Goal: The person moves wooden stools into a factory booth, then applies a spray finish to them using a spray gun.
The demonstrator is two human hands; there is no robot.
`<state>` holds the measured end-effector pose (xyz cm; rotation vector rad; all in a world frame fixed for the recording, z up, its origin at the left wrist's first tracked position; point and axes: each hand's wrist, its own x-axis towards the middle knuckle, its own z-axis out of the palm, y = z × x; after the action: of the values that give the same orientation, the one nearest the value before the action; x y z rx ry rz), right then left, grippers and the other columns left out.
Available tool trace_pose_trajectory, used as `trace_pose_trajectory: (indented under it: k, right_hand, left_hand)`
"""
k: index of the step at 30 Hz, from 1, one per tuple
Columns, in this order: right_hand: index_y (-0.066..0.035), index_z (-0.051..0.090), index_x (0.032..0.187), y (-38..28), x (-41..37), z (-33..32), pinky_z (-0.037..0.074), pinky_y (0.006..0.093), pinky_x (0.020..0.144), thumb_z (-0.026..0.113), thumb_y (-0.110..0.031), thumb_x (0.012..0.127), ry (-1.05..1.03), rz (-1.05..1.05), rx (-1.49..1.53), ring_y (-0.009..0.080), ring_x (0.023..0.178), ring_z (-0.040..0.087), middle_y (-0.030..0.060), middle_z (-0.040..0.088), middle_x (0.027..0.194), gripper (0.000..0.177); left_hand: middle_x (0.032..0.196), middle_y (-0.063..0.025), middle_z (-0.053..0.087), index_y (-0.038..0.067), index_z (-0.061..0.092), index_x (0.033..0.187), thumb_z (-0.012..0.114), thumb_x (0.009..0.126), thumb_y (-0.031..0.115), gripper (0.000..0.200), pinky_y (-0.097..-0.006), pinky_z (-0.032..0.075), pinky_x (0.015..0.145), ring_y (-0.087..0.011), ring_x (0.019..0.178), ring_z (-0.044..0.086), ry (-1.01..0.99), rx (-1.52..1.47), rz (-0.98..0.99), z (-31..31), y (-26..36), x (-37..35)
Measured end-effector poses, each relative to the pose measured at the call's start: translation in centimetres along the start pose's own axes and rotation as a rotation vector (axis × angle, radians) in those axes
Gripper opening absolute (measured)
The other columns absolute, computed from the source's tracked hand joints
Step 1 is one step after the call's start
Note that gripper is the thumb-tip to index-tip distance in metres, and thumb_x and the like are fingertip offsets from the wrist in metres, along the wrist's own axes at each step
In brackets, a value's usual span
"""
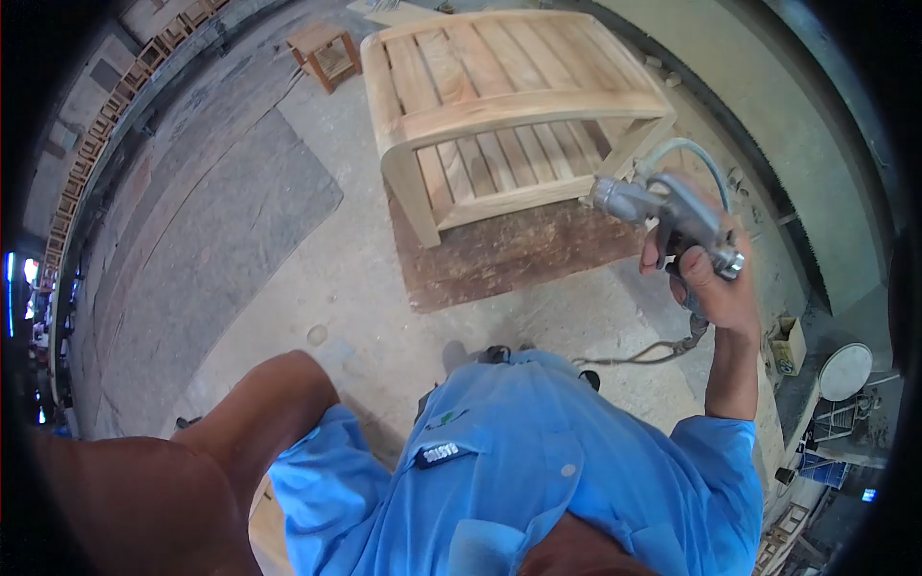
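Note:
My right hand point(715, 288) is wrapped round a metal spray gun point(672, 211) on the right, its nozzle pointing left, close to the slatted wooden table's right end. A pale hose is attached to the gun and loops beside it. The unpainted wooden table point(509, 108) has a slatted top and a slatted lower shelf. It rests on a brown stained board point(519, 254). My left arm is bent at the lower left, coming very near the camera; the hand itself lies outside the picture.
A small wooden stool point(325, 53) stands behind the table to the left. A dark flat sheet point(221, 221) covers floor at left. Rows of wooden frames line the far left edge. At right are a small box point(788, 348), a round white lid point(845, 372) and a long pale ledge.

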<state>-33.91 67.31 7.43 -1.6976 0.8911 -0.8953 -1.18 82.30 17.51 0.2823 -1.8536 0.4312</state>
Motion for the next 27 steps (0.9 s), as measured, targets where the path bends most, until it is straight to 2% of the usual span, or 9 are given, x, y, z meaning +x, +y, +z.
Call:
trace_pose_trajectory:
  k: [2, 4, 7, 8, 10, 17, 20, 23, 27]
  right_hand:
    - [-0.002, 0.049, 0.134, 1.6, -0.1, 0.9, 0.049, 0.0225, 0.064, 0.069, -0.046, 0.083, -0.105, 0.001, 0.005, 0.0132, 0.079, 0.062, 0.0113, 0.064, 0.093, 0.071]
    - [-0.004, 0.050, 0.134, 4.5, 0.1, 1.9, 0.049, 0.0239, 0.069, 0.068, -0.038, 0.086, -0.104, -0.039, -0.130, 0.0124, 0.078, 0.060, 0.0095, 0.063, 0.095, 0.061]
    - [-0.009, 0.050, 0.136, 8.7, 0.9, 3.5, 0.049, 0.0223, 0.071, 0.062, -0.019, 0.090, -0.042, 0.044, -0.112, 0.0077, 0.074, 0.056, 0.0035, 0.062, 0.089, 0.048]
    - [-0.008, 0.050, 0.136, 9.6, 1.1, 4.4, 0.048, 0.0215, 0.069, 0.061, -0.017, 0.091, 0.007, 0.160, -0.015, 0.0065, 0.072, 0.055, 0.0023, 0.061, 0.086, 0.047]
    - [-0.008, 0.050, 0.136, 12.5, 3.1, 5.5, 0.046, 0.0214, 0.063, 0.059, -0.015, 0.092, 0.041, 0.073, -0.003, 0.0052, 0.067, 0.053, -0.0002, 0.059, 0.079, 0.045]
    - [-0.001, 0.054, 0.128, 17.6, 8.4, 8.7, 0.047, 0.0236, 0.056, 0.062, -0.024, 0.092, 0.124, 0.127, 0.179, 0.0067, 0.062, 0.054, 0.0013, 0.061, 0.074, 0.044]
    - [-0.003, 0.062, 0.100, 20.6, 11.2, 10.6, 0.036, 0.0200, 0.040, 0.062, -0.038, 0.091, 0.212, 0.125, 0.092, 0.0046, 0.059, 0.057, -0.0002, 0.062, 0.070, 0.035]
    - [-0.004, 0.063, 0.098, 21.7, 13.6, 12.0, 0.036, 0.0213, 0.039, 0.063, -0.039, 0.090, 0.193, 0.001, 0.145, 0.0054, 0.059, 0.058, 0.0007, 0.062, 0.069, 0.036]
    - [-0.003, 0.063, 0.098, 22.8, 14.6, 11.1, 0.037, 0.0224, 0.038, 0.067, -0.042, 0.087, 0.218, 0.081, 0.048, 0.0064, 0.057, 0.058, 0.0021, 0.063, 0.068, 0.041]
  left_hand:
    - [0.140, -0.0199, 0.041, 0.015, 0.044, 0.135, 0.036, 0.097, 0.043, 0.048, -0.0644, 0.025, 0.106, -0.0362, 0.132, 0.037, -0.010, -0.010, -0.012, -0.1, 0.4, 0.1]
    - [0.141, -0.0193, 0.040, 0.015, 0.044, 0.135, 0.035, 0.097, 0.044, 0.049, -0.0645, 0.024, 0.106, -0.0358, 0.132, 0.036, -0.015, -0.023, -0.016, -0.1, 0.8, 0.2]
    - [0.141, -0.0184, 0.039, 0.016, 0.045, 0.135, 0.035, 0.096, 0.045, 0.049, -0.0646, 0.022, 0.106, -0.0351, 0.133, 0.035, -0.023, -0.045, -0.050, 0.4, 1.2, 0.2]
    - [0.142, -0.0181, 0.038, 0.016, 0.045, 0.135, 0.035, 0.096, 0.045, 0.049, -0.0646, 0.022, 0.106, -0.0349, 0.133, 0.034, -0.038, -0.055, -0.066, 0.7, 1.2, 0.3]
    - [0.142, -0.0175, 0.038, 0.016, 0.045, 0.134, 0.034, 0.096, 0.045, 0.049, -0.0647, 0.021, 0.106, -0.0345, 0.134, 0.033, -0.070, -0.068, -0.094, 1.5, 1.3, 0.5]
    - [0.144, -0.0153, 0.035, 0.017, 0.046, 0.133, 0.033, 0.095, 0.048, 0.050, -0.0648, 0.018, 0.106, -0.0331, 0.136, 0.030, -0.097, -0.127, -0.201, 4.5, 1.9, 0.9]
    - [0.145, -0.0144, 0.034, 0.017, 0.046, 0.133, 0.033, 0.095, 0.048, 0.051, -0.0649, 0.017, 0.106, -0.0324, 0.137, 0.029, -0.142, -0.139, -0.242, 5.0, 2.3, 2.1]
    - [0.146, -0.0135, 0.033, 0.018, 0.047, 0.133, 0.032, 0.094, 0.049, 0.051, -0.0650, 0.015, 0.107, -0.0318, 0.137, 0.027, -0.153, -0.153, -0.333, 4.7, 2.8, 2.7]
    - [0.147, -0.0123, 0.031, 0.018, 0.047, 0.132, 0.032, 0.094, 0.050, 0.052, -0.0651, 0.014, 0.107, -0.0310, 0.139, 0.025, -0.152, -0.186, -0.388, 5.1, 2.5, 2.9]
